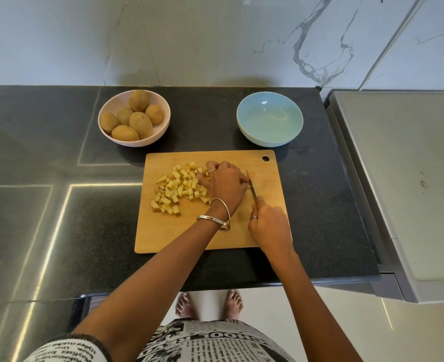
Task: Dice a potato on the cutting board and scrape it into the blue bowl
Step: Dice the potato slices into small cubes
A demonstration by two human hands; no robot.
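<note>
A: Where is the work?

B: Diced potato (177,188) lies left of centre on the cutting board (210,239). The left hand (225,184), fingers curled, pins a hidden remnant at board centre.

A: Blade axis?

B: The right hand (268,226) grips the knife (251,186), tip toward the far edge, touching the left knuckles. The blue bowl (269,122) stands beyond the far-right corner.

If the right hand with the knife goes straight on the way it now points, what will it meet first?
The right hand points the knife up the cutting board, close beside the left hand. That line crosses bare board; beyond its far edge the blue bowl likely comes first, though depth is unclear.
</note>
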